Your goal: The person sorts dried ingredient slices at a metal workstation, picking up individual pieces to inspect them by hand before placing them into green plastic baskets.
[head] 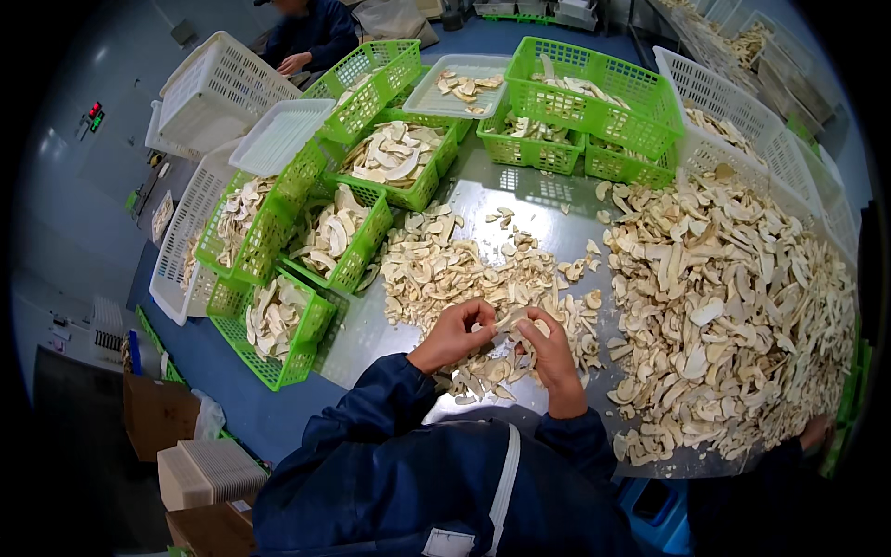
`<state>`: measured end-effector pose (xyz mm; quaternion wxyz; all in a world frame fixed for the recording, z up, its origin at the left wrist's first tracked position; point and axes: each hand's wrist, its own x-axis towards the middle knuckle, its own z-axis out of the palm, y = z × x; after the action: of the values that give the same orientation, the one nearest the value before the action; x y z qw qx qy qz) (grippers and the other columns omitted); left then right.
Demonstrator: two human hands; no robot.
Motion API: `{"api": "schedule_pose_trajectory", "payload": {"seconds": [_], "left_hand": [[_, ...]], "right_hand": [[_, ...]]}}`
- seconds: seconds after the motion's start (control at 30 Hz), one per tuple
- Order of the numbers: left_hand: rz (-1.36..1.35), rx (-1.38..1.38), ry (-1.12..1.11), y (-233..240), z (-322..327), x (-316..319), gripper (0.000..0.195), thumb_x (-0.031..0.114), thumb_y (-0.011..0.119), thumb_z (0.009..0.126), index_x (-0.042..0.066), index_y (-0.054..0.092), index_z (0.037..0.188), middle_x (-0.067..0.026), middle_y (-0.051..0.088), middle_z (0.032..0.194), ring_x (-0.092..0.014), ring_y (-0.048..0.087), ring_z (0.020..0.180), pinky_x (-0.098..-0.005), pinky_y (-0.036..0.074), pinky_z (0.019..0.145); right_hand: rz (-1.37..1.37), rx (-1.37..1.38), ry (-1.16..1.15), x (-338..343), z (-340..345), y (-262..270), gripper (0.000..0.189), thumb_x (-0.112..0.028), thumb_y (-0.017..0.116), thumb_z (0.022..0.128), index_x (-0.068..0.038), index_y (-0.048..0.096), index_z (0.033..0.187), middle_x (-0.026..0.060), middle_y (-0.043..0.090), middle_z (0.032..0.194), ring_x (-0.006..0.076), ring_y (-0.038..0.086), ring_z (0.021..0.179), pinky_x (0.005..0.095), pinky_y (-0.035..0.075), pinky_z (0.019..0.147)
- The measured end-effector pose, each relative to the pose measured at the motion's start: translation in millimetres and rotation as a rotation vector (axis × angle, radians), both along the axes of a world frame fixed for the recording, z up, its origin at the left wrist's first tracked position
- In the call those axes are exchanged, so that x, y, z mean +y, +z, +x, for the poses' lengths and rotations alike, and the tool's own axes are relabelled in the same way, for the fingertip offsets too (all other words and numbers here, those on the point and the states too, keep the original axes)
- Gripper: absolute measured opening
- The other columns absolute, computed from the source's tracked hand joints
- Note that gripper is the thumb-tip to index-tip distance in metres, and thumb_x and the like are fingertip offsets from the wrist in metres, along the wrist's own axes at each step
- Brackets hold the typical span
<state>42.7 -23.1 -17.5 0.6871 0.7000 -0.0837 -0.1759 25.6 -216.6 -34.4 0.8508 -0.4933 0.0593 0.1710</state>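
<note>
Both hands meet over a spread of dried, pale slices, probably mushroom (pixel 445 275), on a metal table (pixel 369 327). Between the fingertips is one pale slice (pixel 511 319). My left hand (pixel 459 334) pinches its left end between thumb and index finger. At the slice's right end, my right hand (pixel 550 348) grips with thumb and index finger; its lower fingers are partly hidden. A much larger heap of slices (pixel 717 306) lies to the right.
Green plastic baskets (pixel 296 358) with slices stand along the left and far side. White crates (pixel 738 104) border the big heap. Another person (pixel 310 35) sits beyond the baskets, and a co-worker's hand (pixel 814 432) is at the lower right.
</note>
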Motion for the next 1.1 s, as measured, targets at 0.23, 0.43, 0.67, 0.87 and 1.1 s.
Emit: {"api": "schedule_pose_trajectory", "payload": {"seconds": [0.23,0.43,0.67,0.87,1.1], "left_hand": [[-0.007,-0.041,0.010,-9,0,1,0.015,0.003,0.062,0.082,0.003,0.056,0.096,0.0009,0.055,0.085,-0.006,0.051,0.076,-0.0206,0.043,0.069],[0.006,-0.070,0.047,-10,-1,-3,0.016,0.002,0.062,0.082,0.002,0.055,0.097,0.0001,0.053,0.087,-0.006,0.050,0.080,-0.0203,0.043,0.072],[0.004,-0.081,0.020,-9,-1,-2,0.017,0.002,0.062,0.082,0.002,0.054,0.097,0.0004,0.052,0.087,-0.006,0.049,0.081,-0.0205,0.042,0.073],[-0.027,-0.053,-0.013,-3,-2,-1,0.020,0.003,0.062,0.083,0.003,0.053,0.101,0.0007,0.052,0.087,-0.006,0.049,0.081,-0.0207,0.042,0.073],[-0.151,0.195,-0.014,10,-1,0,0.026,0.011,0.061,0.086,0.004,0.052,0.109,0.0010,0.052,0.089,-0.006,0.049,0.074,-0.0200,0.041,0.067]], "right_hand": [[-0.013,0.001,-0.001,1,0,0,0.026,-0.016,0.066,0.087,-0.003,0.058,0.109,0.0023,0.063,0.092,0.0083,0.057,0.077,0.0236,0.046,0.059],[-0.027,0.007,-0.014,2,0,-1,0.027,-0.016,0.066,0.087,-0.003,0.058,0.109,0.0027,0.062,0.094,0.0085,0.057,0.078,0.0242,0.046,0.059],[-0.018,0.008,-0.037,2,-1,5,0.022,-0.016,0.064,0.088,-0.002,0.061,0.105,0.0021,0.063,0.092,0.0077,0.057,0.076,0.0228,0.046,0.059],[-0.026,0.032,-0.067,2,0,2,0.024,-0.017,0.063,0.089,-0.002,0.060,0.107,0.0032,0.062,0.093,0.0083,0.057,0.078,0.0232,0.047,0.059],[0.098,0.103,-0.174,-3,5,-3,0.021,-0.017,0.059,0.091,-0.004,0.055,0.106,0.0048,0.061,0.092,0.0130,0.057,0.076,0.0265,0.043,0.057]]}}
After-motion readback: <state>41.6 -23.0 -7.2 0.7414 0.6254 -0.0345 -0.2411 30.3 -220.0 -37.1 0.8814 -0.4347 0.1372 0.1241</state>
